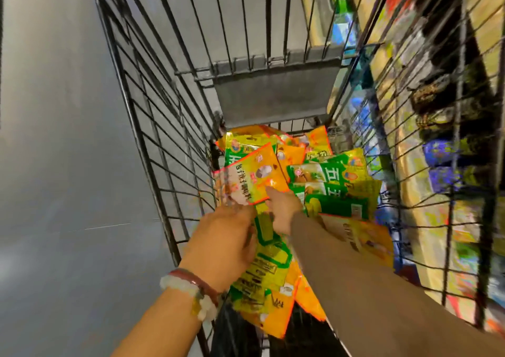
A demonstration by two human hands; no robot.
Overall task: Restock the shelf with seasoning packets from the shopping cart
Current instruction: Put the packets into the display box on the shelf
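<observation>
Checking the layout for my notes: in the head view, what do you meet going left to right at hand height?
Grey floor → cart's left wire wall → left hand → right hand → green packets → cart's right wire wall → stocked shelf.

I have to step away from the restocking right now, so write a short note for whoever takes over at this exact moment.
Left hand: down in the cart, fingers curled round a green and yellow packet.
Right hand: beside it, pinching the orange packet tilted up above the pile.
Packets: the rest of the pile lies loose in the bottom of the cart, orange ones and green ones mixed.
Shelf: to the right, seen blurred through the cart wires, already holding goods.
Done: no packet can be seen leaving the cart.
Left: lift the held packets out, set them on the shelf, then empty the cart.
</observation>
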